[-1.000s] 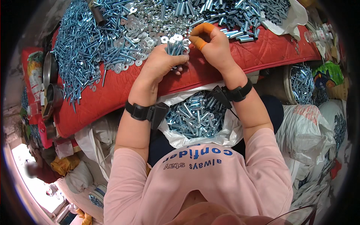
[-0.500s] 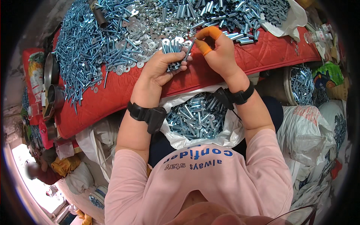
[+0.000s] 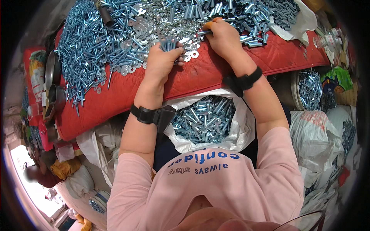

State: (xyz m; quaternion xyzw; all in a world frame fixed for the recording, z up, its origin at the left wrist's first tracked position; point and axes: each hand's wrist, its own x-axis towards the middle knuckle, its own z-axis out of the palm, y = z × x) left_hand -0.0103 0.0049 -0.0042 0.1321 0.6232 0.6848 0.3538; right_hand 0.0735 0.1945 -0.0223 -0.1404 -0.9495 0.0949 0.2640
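A bundle of shiny zinc bolts (image 3: 168, 44) is gripped upright in the clenched left hand (image 3: 162, 61) on the red quilted cushion (image 3: 200, 77). A metal sleeve (image 3: 203, 32) is pinched by the right hand (image 3: 223, 38) at 12 o'clock. A white bag of bolts (image 3: 206, 121) lies open in the lap, at the centre.

Both forearms rising from the lower edge toward the upper middle of the frame, bare below pink short sleeves. Black strap on each wrist. Left hand (image 3: 163, 59) at upper centre, knuckles up, fingers curled shut in a tight grip, thumb side turned toward the right. Right hand (image 3: 223, 36) higher and just right of it, well forward, palm down, fingers bent, an orange cover on one fingertip (image 3: 208, 25). Hands near each other, not touching.
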